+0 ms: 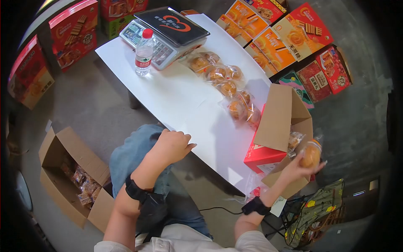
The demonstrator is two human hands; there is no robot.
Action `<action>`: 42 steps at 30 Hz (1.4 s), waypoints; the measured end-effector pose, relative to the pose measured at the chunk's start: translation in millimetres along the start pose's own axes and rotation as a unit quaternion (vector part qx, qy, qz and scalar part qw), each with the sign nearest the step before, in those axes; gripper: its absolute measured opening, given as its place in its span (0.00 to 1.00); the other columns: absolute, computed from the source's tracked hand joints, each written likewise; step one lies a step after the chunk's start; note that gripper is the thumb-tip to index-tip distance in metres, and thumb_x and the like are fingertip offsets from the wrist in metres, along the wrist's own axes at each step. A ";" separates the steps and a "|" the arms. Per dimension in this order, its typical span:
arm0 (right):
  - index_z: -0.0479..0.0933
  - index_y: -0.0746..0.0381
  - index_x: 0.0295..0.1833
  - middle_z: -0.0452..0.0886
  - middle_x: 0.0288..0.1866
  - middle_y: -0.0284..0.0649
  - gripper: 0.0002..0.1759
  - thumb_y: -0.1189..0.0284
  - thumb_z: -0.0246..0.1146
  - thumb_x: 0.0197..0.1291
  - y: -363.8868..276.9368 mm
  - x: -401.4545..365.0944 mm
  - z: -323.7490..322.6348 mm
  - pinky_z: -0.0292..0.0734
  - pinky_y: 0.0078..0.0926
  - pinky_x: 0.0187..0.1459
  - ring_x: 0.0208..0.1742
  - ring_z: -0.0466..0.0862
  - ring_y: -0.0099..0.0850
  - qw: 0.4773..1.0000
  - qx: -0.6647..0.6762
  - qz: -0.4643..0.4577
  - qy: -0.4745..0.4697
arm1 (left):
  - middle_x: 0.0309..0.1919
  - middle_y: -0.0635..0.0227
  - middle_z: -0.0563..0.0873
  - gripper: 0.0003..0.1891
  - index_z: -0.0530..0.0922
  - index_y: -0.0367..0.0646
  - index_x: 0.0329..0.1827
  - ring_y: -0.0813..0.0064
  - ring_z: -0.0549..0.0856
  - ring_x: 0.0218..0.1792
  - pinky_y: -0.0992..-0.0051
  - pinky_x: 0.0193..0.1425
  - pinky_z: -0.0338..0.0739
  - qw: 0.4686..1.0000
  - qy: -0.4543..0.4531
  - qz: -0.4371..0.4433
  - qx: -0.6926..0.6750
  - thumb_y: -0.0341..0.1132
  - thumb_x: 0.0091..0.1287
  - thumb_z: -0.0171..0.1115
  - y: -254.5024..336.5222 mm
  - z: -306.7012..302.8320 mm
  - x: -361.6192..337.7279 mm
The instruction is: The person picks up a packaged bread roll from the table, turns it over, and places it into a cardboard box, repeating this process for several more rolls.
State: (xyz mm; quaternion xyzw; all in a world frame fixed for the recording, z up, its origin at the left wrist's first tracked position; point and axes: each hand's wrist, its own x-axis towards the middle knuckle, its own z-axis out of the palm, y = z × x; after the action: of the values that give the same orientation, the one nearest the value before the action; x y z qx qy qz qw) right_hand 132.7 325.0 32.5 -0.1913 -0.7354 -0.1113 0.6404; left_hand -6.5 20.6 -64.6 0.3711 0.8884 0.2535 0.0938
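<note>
My right hand grips a round bun in clear wrapping, above the right side of an open red carton. The carton stands on the table's right end with its brown flaps up, and another wrapped bun shows inside its opening. My left hand is closed with nothing visible in it, by the front edge of the white table and above my knee. Several wrapped buns lie in a loose row along the table's far side, between the scale and the carton.
A digital scale and a water bottle with a red cap stand at the table's far left. On the floor at left is an open cardboard box of packaged snacks. Printed boxes stand behind the table; a folding chair is at right.
</note>
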 end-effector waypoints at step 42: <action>0.61 0.64 0.61 0.66 0.59 0.53 0.36 0.67 0.66 0.46 -104.3 -122.1 154.1 0.54 0.44 0.64 0.63 0.62 0.50 0.910 0.163 -0.103 -0.366 | 0.24 0.57 0.81 0.12 0.78 0.39 0.36 0.58 0.80 0.31 0.63 0.35 0.73 0.996 0.083 0.027 -0.034 0.40 0.62 0.55 -6.9 6.1 0.9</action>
State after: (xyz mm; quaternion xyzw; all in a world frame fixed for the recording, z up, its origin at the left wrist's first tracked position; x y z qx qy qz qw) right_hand -37.2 276.9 -103.1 -0.0348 -0.9418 0.0226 0.3336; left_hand -9.2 19.5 -73.5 0.3694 0.8734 0.3165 0.0252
